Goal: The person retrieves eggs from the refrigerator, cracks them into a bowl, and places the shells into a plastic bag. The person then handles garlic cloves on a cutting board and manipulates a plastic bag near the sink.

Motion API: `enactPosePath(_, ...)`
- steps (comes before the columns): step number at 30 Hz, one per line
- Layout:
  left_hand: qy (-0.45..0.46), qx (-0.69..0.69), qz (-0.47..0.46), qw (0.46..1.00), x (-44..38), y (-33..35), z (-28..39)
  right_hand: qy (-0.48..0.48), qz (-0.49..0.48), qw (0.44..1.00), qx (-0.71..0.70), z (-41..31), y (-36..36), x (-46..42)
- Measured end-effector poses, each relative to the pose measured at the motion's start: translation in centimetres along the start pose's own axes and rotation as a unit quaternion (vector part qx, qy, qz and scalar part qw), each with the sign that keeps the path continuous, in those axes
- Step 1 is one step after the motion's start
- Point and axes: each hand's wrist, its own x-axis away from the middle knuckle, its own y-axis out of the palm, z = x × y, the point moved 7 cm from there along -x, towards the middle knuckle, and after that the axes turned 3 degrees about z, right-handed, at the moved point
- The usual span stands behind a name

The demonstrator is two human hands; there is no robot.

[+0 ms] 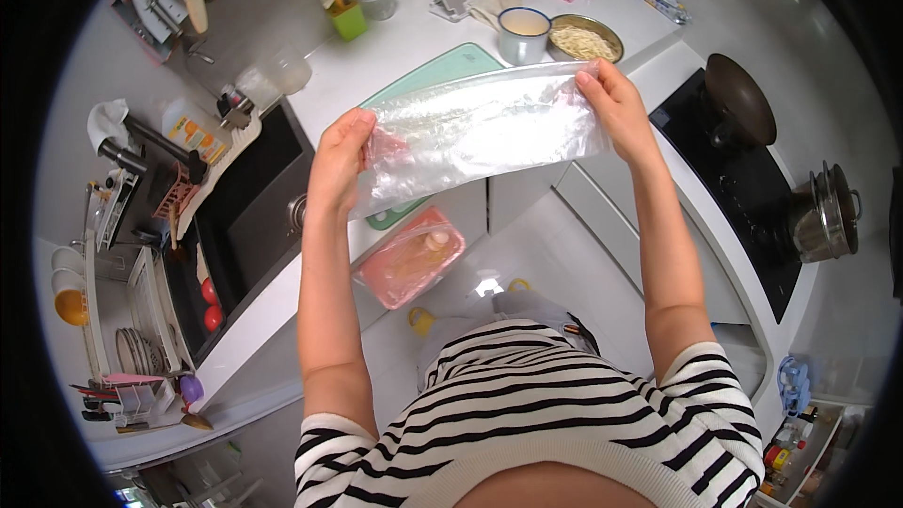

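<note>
A clear plastic bag or sheet (487,130) is stretched between my two hands, over the counter's front edge. My left hand (342,155) grips its left end and my right hand (617,109) pinches its upper right corner. The plastic partly covers a green cutting board (441,70) on the counter. Just beyond the plastic stand a white enamel mug with a blue rim (523,42) and a round metal bowl (612,44) of pale shredded food. Below the board, a pink bin (398,282) lined with clear plastic holds some scraps.
To the left is a dark sink (247,204) with two red round items in it. A black cooktop (734,190) on the right carries a dark pan (741,95) and stacked metal pots (825,215). A green container (347,20) stands at the back.
</note>
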Motion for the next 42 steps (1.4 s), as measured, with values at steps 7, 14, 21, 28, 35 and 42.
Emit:
enactPosePath(7,-0.05,-0.039,-0.076,0.995,0.4,9.0,-3.0,-0.047,0.159,0.983,0.084,2.4,-7.1,2.0)
enactPosePath(14,-0.12,0.013,-0.143,0.982,0.3,11.9,-5.8,0.143,0.009,0.984,-0.102,3.8,-10.1,5.9)
enactPosePath(21,-0.123,0.106,-0.252,0.954,1.6,13.6,-3.8,0.112,-0.051,0.979,-0.165,3.2,-13.4,8.4)
enactPosePath(28,-0.12,0.248,-0.381,0.883,3.5,14.5,-4.6,0.137,-0.052,0.977,-0.154,1.2,-12.7,7.5)
enactPosePath(35,-0.266,0.158,-0.4,0.863,6.9,18.5,-5.4,0.085,-0.143,0.965,-0.201,-0.5,-9.3,5.2)
enactPosePath(42,-0.132,0.025,-0.372,0.919,4.0,15.4,-6.8,0.139,-0.131,0.964,-0.186,0.6,-10.0,4.7)
